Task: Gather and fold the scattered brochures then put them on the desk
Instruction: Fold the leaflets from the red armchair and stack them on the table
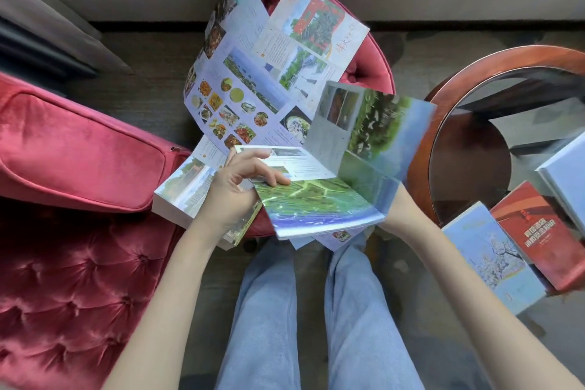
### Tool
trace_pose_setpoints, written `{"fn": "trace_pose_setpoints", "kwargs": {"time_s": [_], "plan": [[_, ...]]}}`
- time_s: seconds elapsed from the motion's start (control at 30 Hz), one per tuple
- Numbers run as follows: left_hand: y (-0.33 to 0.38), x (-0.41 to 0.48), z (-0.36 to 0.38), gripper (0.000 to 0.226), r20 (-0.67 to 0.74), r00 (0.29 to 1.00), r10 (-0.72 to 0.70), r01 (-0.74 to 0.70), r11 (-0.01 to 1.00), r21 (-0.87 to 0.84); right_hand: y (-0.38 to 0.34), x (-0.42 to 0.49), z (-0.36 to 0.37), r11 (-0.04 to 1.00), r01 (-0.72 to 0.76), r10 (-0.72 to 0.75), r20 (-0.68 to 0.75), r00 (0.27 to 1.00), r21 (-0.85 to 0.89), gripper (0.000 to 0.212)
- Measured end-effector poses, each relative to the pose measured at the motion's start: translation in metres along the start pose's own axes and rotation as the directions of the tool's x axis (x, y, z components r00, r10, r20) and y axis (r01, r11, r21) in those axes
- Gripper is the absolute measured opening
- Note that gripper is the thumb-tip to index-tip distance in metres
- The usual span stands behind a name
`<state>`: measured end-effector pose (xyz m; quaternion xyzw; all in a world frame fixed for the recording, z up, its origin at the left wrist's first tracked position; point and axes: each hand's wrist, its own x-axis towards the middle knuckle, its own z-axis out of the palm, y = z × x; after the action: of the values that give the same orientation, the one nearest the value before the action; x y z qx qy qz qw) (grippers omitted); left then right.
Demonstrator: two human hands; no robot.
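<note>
The person stands over a half-folded brochure (316, 199) held in mid-air above their jeans-clad legs (269, 310). Its near panel shows a green landscape and lies almost flat, while its far panel, with green trees and blue sky, stands up at an angle. The left hand (234, 187) grips the brochure's left corner, fingers curled onto the green panel and thumb on the white printed panel behind it. The right hand (395, 210) reaches in under the brochure's right edge and is mostly covered by the paper, so whether it grips or merely supports the sheet cannot be told. Beyond, a large unfolded brochure (253, 73) with food photos lies spread and creased across a round red stool (364, 73). Another folded brochure (183, 190) sits just left of the left hand, its edge against a red cushion (79, 152) on a tufted red sofa (79, 263). On the right is a round table (474, 73) with a wooden rim and glass top. At its near edge lie a pale blue brochure (487, 256) picturing a blossoming tree, a red booklet (544, 231) overlapping it, and a light blue item (566, 180) cut off by the frame.
</note>
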<state>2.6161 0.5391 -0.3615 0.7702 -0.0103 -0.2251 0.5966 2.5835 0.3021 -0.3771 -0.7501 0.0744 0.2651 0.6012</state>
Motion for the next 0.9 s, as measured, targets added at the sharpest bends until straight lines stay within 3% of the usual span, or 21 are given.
{"fn": "trace_pose_setpoints", "kwargs": {"time_s": [0.1,0.2,0.3,0.4,0.47,0.57,0.7,0.83,0.9], "plan": [[0.007,0.003,-0.002,0.023,-0.019,1.0,0.003,-0.003,1.0,0.02,-0.025,-0.008,0.003,0.947,0.321,-0.321,0.016,0.947,0.004,0.038],[0.0,0.005,0.001,0.034,-0.141,0.989,0.039,-0.023,0.993,0.117,-0.015,-0.01,0.006,0.896,0.406,-0.425,-0.086,0.901,-0.18,0.036],[-0.009,0.006,0.007,0.04,-0.278,0.961,-0.004,0.033,0.994,0.101,-0.001,-0.015,0.014,0.945,0.309,-0.326,-0.23,0.917,-0.108,0.026],[-0.016,0.006,0.01,0.06,-0.294,0.955,-0.033,0.073,0.989,0.125,0.001,-0.016,0.02,0.968,0.248,-0.244,-0.311,0.918,-0.029,0.025],[-0.018,0.007,0.013,0.049,-0.215,0.976,-0.019,0.063,0.978,0.197,0.001,-0.015,0.021,0.976,0.217,-0.202,-0.354,0.913,0.003,0.028],[-0.012,0.007,0.02,0.021,-0.16,0.983,-0.093,0.115,0.984,0.133,-0.003,-0.012,0.021,0.979,0.174,-0.114,-0.432,0.895,0.103,0.033],[0.003,0.01,0.029,0.022,-0.172,0.975,-0.14,0.147,0.989,0.029,-0.006,-0.004,0.016,0.948,0.151,0.013,-0.504,0.863,0.282,0.029],[0.02,0.013,0.047,0.019,-0.201,0.975,-0.093,0.107,0.993,0.059,-0.003,-0.001,0.009,0.979,-0.113,0.19,-0.544,0.817,0.171,0.052],[0.028,0.015,0.062,0.021,-0.268,0.961,-0.064,0.098,0.988,0.118,-0.002,-0.008,0.007,0.973,-0.102,0.184,-0.437,0.88,0.206,0.045]]}}
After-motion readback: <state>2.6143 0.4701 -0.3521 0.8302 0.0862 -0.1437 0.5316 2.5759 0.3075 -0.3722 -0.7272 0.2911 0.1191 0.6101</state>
